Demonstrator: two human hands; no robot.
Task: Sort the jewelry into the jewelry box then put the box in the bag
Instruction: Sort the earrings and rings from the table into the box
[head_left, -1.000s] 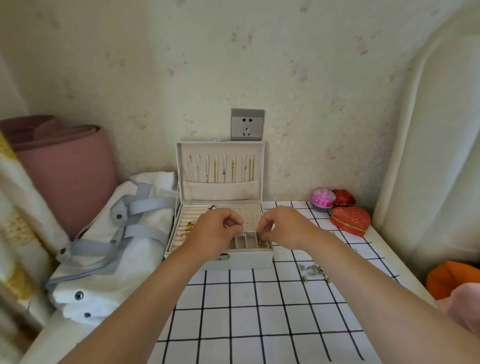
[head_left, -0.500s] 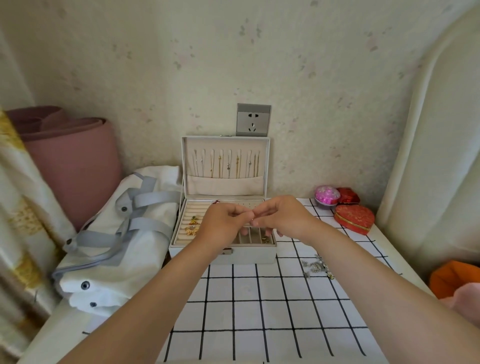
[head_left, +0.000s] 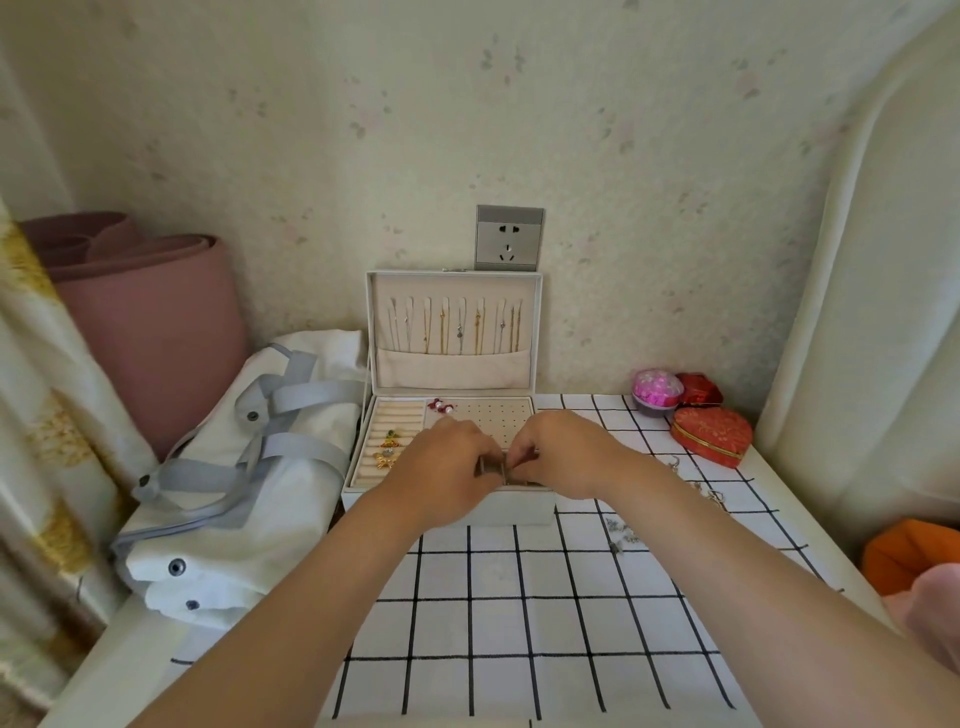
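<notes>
The white jewelry box (head_left: 519, 512) stands open at the back of the checked table, its lid (head_left: 452, 332) upright with several necklaces hung in it. Rings (head_left: 387, 452) sit in the left slots, and a red earring pair (head_left: 441, 406) is on the dotted panel. My left hand (head_left: 441, 462) and right hand (head_left: 566, 457) meet over the front right compartments. Their fingertips pinch a small piece of jewelry that is mostly hidden. Loose silver pieces (head_left: 621, 535) and earrings (head_left: 675, 462) lie on the table to the right. The white bag (head_left: 249, 493) with grey straps lies left of the box.
A red heart-shaped box (head_left: 711, 436), a pink round box (head_left: 657, 389) and a small red box (head_left: 698, 389) sit at the back right. A rolled pink mat (head_left: 150, 322) stands behind the bag. An orange cloth (head_left: 914, 551) lies beyond the table's right edge.
My hands were apart over the box a second ago; they came together and have dropped lower, onto the front right compartments.
</notes>
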